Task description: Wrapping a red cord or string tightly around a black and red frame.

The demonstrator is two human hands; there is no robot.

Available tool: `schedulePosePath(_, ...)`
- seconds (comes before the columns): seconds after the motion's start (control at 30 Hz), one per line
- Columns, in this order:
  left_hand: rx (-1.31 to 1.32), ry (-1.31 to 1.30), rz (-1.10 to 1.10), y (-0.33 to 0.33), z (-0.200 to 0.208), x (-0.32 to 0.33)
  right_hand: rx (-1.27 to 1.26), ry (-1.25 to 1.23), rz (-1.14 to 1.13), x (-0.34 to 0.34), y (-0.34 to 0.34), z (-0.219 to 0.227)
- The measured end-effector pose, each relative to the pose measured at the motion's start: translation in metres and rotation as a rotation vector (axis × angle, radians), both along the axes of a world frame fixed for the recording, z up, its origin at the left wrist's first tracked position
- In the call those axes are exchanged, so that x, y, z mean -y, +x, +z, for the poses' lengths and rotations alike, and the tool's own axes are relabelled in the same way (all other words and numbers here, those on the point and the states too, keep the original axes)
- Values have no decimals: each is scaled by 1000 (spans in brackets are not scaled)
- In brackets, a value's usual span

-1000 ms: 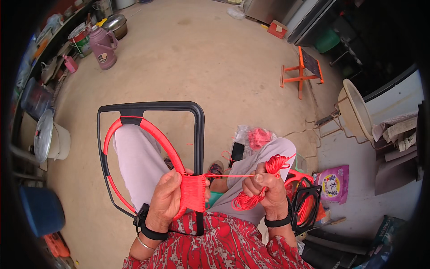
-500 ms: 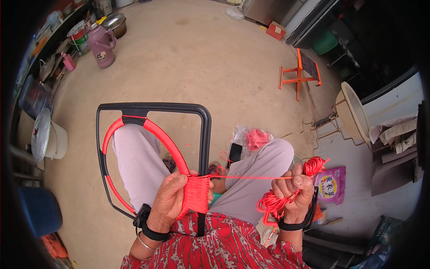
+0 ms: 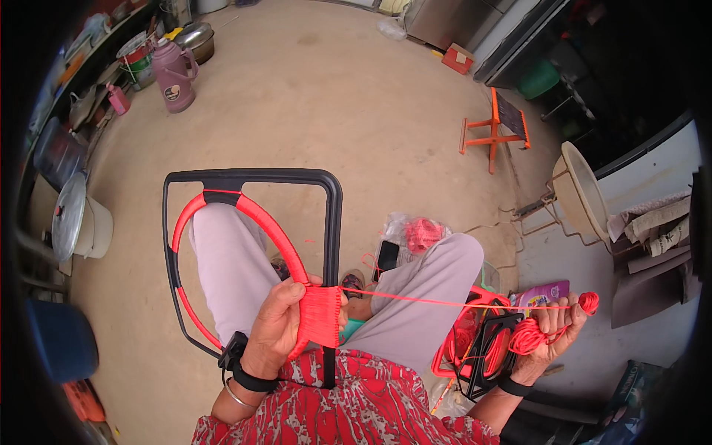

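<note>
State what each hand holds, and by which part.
Left hand: black frame, by its red-wrapped right side. Right hand: red cord bundle, around its middle.

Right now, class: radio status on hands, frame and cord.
Left hand gripping red winding on black frame. Right hand closed on red cord bundle, strand stretched between. Nothing seen blocking it.

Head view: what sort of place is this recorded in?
Probably a household room or utility area in a home, judging by the purple thermos flask, the lidded pot and the orange folding stool standing about on the floor.
</note>
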State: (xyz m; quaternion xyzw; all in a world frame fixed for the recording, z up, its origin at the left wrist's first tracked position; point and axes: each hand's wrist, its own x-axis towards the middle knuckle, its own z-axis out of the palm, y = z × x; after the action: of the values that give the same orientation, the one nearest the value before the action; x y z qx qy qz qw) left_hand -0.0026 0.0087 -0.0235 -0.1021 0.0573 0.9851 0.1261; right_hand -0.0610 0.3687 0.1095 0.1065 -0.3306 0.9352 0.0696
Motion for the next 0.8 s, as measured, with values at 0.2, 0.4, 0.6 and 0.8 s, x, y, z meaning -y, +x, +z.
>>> schedulePosePath(0.2, -4, -85, 71, -4, 4, 7, 123, 340, -108, -9, -3, -25)
schedulePosePath(0.4, 9, -281, 119, -7, 17, 8, 233, 1374, -297, 5, -17, -51)
schedulePosePath(0.6, 48, -326, 137, -5, 20, 7, 356, 978, 189, 104, -10, -47)
schedulePosePath(0.8, 11, -343, 123, -7, 25, 6, 234, 968, 573, 194, -15, -67)
